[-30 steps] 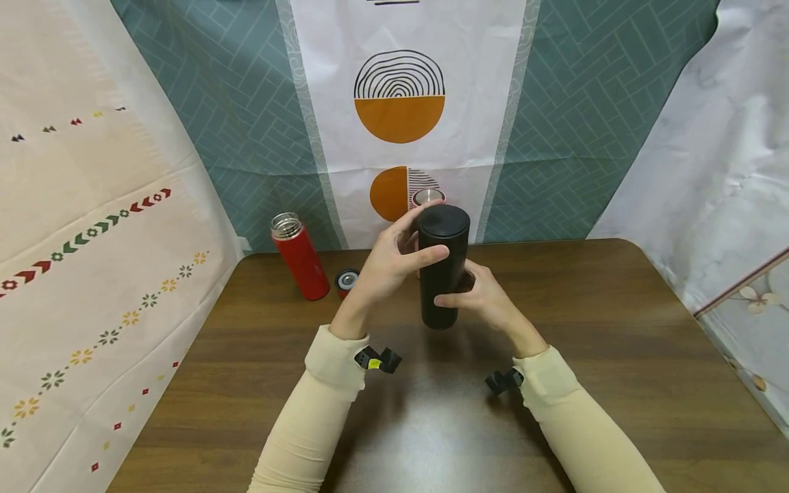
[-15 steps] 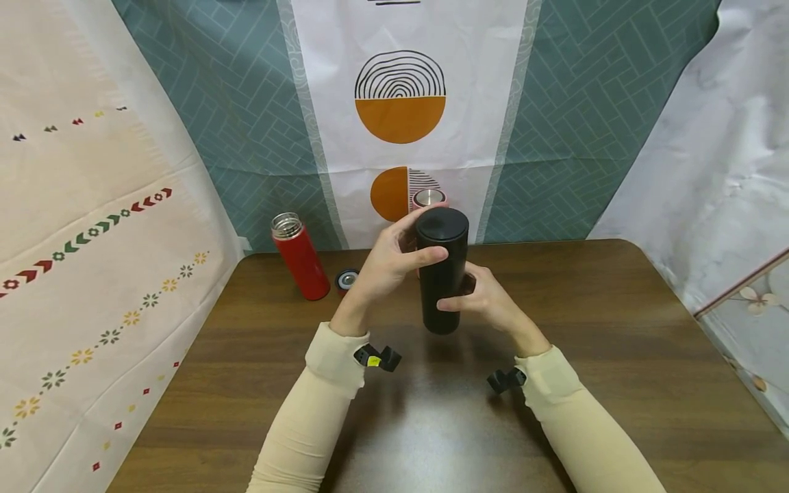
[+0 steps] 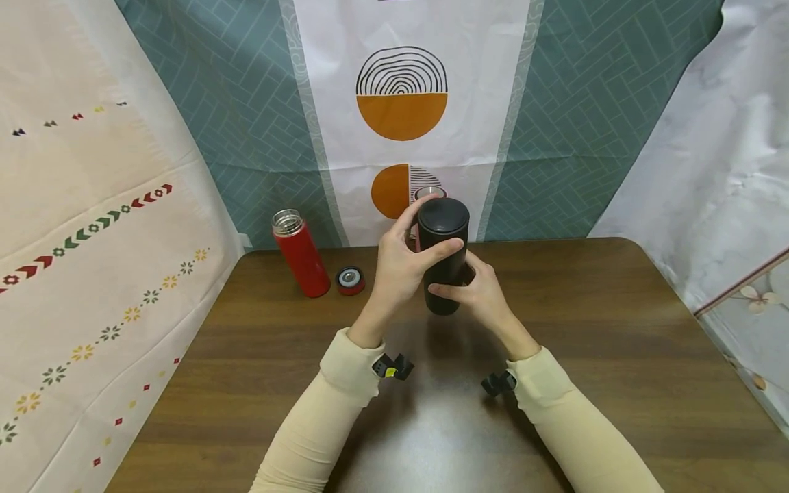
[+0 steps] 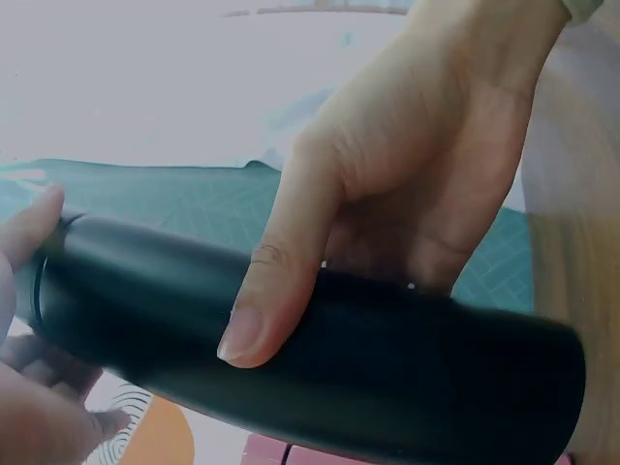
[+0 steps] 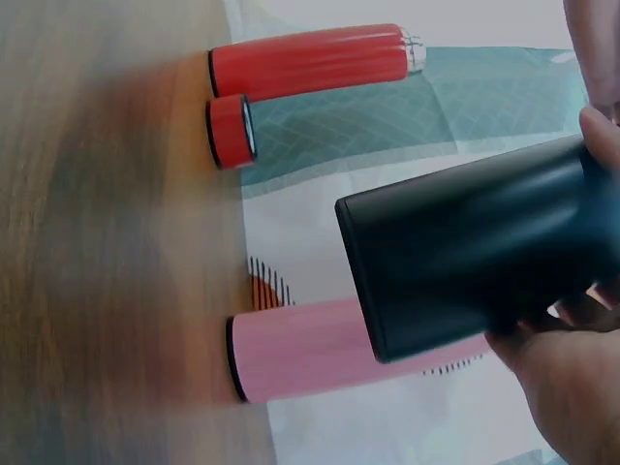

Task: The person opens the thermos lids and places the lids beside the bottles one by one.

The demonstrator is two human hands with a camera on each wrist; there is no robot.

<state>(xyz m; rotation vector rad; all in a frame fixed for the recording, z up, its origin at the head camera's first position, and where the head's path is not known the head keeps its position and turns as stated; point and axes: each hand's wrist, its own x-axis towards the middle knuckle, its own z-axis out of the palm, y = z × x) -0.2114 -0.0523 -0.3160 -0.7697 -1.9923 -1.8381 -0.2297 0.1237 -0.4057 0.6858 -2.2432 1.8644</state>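
Two cream sleeves [image 3: 323, 407] enter from the lower edge of the head view, each with a small black device [image 3: 394, 368] at the wrist; the one nearer the left of the frame carries a yellow patch [image 3: 390, 372], and any marking on it is too small to read. Beneath them the brown wood-grain bench [image 3: 234, 397] fills the lower half of the frame.

Just right of centre, the black bottle [image 3: 445, 218] is held roughly upright, its base raised off the bench. The right hand [image 3: 483, 291] has its grip around the lower part, thumb across the near side. The left hand [image 3: 399, 263] grips the upper part near the lid, thumb likewise in front. The bottle's visible side is plain black.

Farther back, left of centre, the red cap [image 3: 351, 281] lies with its grey inner side up. Just beside it stands the red bottle [image 3: 305, 263], its silvery threaded neck uncovered. The pink bottle [image 5: 300, 349], mostly hidden behind the hands in the head view, shows its body and dark base low in the right wrist view.

At the back hangs a teal-and-white cloth [image 3: 246, 103] printed with orange shapes [image 3: 402, 116] and black lines.
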